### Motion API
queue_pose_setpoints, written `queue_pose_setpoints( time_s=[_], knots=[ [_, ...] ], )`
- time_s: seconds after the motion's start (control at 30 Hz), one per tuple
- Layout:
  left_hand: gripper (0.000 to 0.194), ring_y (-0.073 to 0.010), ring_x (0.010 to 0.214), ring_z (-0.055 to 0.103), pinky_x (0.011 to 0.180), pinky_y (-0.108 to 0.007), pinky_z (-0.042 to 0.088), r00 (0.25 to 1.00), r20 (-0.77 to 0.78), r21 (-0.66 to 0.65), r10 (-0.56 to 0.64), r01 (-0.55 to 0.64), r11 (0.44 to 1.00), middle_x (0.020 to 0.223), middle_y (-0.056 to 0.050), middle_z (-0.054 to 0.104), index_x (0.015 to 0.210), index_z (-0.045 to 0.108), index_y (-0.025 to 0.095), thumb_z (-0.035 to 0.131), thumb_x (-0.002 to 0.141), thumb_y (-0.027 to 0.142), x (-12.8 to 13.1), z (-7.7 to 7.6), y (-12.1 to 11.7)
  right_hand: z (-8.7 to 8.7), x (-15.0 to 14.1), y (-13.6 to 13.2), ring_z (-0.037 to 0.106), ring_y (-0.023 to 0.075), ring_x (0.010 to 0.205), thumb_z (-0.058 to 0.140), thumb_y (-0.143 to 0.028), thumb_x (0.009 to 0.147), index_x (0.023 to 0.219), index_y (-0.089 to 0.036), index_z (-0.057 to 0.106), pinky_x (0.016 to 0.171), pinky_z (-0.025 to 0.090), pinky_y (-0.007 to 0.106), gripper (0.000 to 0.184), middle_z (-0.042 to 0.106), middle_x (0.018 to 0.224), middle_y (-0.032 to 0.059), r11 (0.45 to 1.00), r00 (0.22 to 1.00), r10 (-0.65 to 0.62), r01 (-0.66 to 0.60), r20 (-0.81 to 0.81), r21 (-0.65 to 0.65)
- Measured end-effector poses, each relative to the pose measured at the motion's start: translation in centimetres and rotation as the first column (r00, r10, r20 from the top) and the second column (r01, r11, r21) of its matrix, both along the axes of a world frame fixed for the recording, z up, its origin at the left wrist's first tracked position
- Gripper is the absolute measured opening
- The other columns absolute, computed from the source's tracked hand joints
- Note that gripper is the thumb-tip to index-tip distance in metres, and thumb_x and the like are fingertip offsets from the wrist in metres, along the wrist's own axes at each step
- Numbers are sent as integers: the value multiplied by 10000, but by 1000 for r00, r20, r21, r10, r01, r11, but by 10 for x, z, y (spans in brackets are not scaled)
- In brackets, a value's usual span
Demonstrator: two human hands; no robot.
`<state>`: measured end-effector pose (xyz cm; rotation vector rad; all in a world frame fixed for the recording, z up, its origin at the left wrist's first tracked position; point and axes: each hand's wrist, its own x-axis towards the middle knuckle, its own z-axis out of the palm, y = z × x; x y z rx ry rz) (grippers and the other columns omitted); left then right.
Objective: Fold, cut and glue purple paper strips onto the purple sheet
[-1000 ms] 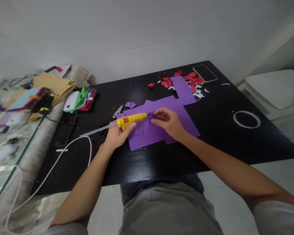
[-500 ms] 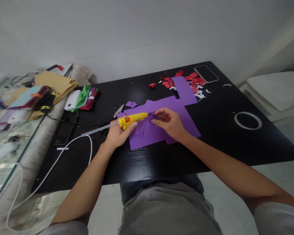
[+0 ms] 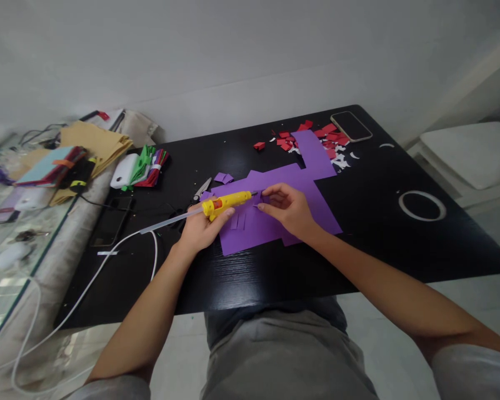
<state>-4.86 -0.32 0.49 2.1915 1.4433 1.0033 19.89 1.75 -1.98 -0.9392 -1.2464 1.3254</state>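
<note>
Black glossy tabletop (image 3: 233,278) is partly covered by flat purple paper sheets (image 3: 270,229). Yellow plastic glue gun (image 3: 229,202) is gripped by the curled left hand (image 3: 200,229); small purple paper piece (image 3: 255,205) is held near its nozzle, between slightly parted right hand (image 3: 290,212) fingertips. Pose basically unchanged; nozzle apparently kept steady.

No readable text, label, brand, number or sign shows on anything here.

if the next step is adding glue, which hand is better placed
Left, probably: the left hand holds the yellow glue gun, its nozzle close to the small purple piece at the fingertips of the right hand, which looks occupied.
</note>
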Motion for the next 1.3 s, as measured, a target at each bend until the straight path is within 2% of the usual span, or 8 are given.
queue_pose_setpoints(
  time_s=[0.4,0.6,0.8,1.3],
  knots=[
    [280,-174,628,608,641,-301,483,997,81,-7,0,0,1000,704,-18,668,825,711,192,659,933,445,2,2,-2,4,1,1,714,239,976,932,-363,673,930,-249,714,1020,592,480,356,764,1030,50,997,997,-80,80,7,3],
    [281,-174,643,608,652,-300,473,998,13,24,-62,62,998,725,-24,667,813,688,191,659,950,434,3,1,-3,7,3,4,724,226,958,923,-336,671,933,-240,747,1018,582,453,330,768,966,35,992,993,-92,86,-69,-90],
    [301,-189,701,653,689,-302,498,994,-67,82,-88,94,992,785,-39,705,865,704,183,624,987,447,4,1,-2,6,4,6,730,199,864,932,-318,661,950,-230,768,974,589,421,344,761,866,11,984,986,-58,30,-155,-177],
    [325,-188,689,672,670,-301,522,989,-101,99,-107,117,988,781,-44,730,911,761,180,591,1009,439,1,-1,-2,5,3,6,729,179,823,932,-293,642,924,-236,784,951,599,400,323,763,851,-4,982,981,-46,9,-190,-191]
  ],
)
